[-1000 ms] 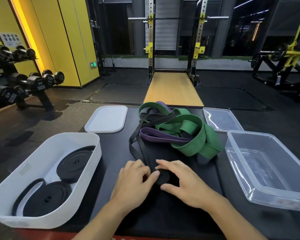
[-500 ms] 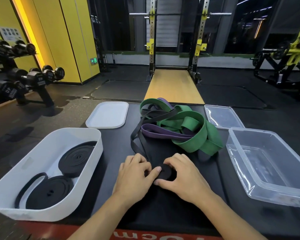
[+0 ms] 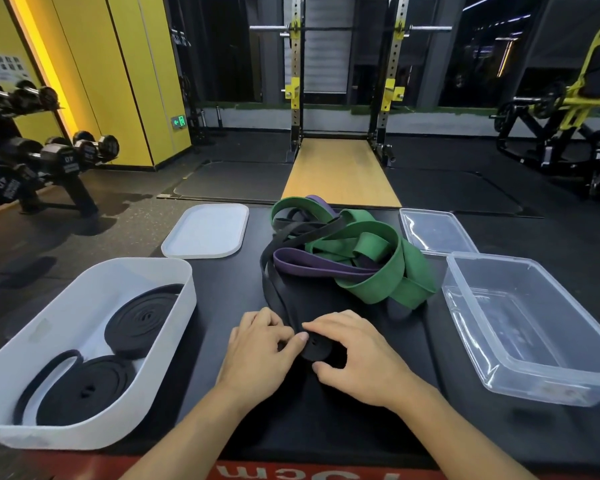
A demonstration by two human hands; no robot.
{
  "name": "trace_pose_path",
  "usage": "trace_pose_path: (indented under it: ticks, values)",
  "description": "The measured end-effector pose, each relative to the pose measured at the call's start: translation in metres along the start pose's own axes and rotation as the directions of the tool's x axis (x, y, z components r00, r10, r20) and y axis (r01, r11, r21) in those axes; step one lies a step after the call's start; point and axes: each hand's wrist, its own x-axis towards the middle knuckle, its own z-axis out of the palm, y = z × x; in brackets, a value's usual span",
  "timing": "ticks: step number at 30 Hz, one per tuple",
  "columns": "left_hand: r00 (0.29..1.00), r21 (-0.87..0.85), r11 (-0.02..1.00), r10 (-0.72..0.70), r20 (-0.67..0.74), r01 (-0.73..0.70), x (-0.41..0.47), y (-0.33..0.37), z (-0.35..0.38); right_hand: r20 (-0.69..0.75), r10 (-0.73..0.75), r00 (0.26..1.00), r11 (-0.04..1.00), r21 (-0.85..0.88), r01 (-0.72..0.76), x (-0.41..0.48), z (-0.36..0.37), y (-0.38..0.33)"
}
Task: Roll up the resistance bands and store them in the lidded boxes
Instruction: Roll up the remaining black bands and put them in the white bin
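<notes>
Nearest the viewer, on the black surface (image 3: 222,289), both hands close on one small coil. The left hand (image 3: 257,344) has its fingers curled, and its thumb tip presses the coil's left edge. The right hand (image 3: 355,355) arches over the coil with fingers on the far side and thumb on the near side. Between them they pinch the black band (image 3: 317,348), which lies flat as a tight matte disc with a small hole at its centre. Its unrolled tail runs away from the hands into the tangle behind.

The band looks like soft, floppy rubber, light but probably springy, so the coil is likely to loosen if let go. The best hold is probably around the disc's rim, with the tail drawn taut as it feeds in.

To the left, the white box (image 3: 32,344) holds two rolled bands (image 3: 142,320), both black flat spirals. To the right, the clear box (image 3: 466,341) shows nothing inside.

Farther back, in the middle, lies the pile of bands (image 3: 381,285), wide green loops tangled with purple and black ones. The white lid (image 3: 207,232) lies at the far left and the clear lid (image 3: 433,230) at the far right, both off their boxes.
</notes>
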Motion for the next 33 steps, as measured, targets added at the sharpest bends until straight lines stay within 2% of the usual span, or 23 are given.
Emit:
trace_pose_path:
  ticks: [2, 5, 11, 20, 23, 26, 30, 33]
  values:
    - [1.000, 0.005, 1.000, 0.001, -0.006, -0.001, 0.000, 0.001, 0.000, -0.022, 0.002, 1.000, 0.996, -0.088, -0.004, 0.000, 0.002, -0.006]
    - [1.000, -0.003, 1.000, 0.004, -0.017, -0.005, 0.000, 0.000, 0.001, -0.088, 0.072, 0.994, 0.984, -0.155, -0.085, 0.002, 0.005, -0.008]
    - [0.998, -0.017, 1.000, 0.023, -0.056, -0.024, -0.004, -0.001, 0.004, -0.092, 0.039, 0.995, 0.995, -0.088, -0.047, 0.003, 0.005, 0.002]
    - [0.990, -0.120, 0.992, 0.019, -0.142, -0.036, -0.007, -0.005, 0.006, 0.057, -0.015, 0.998, 0.999, 0.048, 0.012, 0.005, 0.000, 0.008]
    - [0.990, -0.158, 0.987, -0.001, -0.141, -0.021, -0.006, -0.008, 0.006, 0.049, -0.014, 0.999, 0.999, 0.032, 0.012, 0.002, 0.000, 0.004]
    - [0.991, -0.151, 0.988, 0.001, -0.131, -0.021, -0.005, -0.009, 0.005, 0.024, -0.003, 1.000, 0.998, -0.059, 0.005, 0.001, 0.001, -0.005]
    - [0.992, -0.150, 0.989, -0.003, -0.124, -0.016, -0.004, -0.008, 0.004, -0.051, 0.068, 0.996, 0.986, -0.150, -0.075, 0.005, 0.005, -0.015]
    - [0.993, -0.145, 0.989, -0.007, -0.120, -0.010, -0.005, -0.006, 0.003, -0.083, 0.061, 0.995, 0.990, -0.119, -0.070, 0.008, 0.009, -0.014]
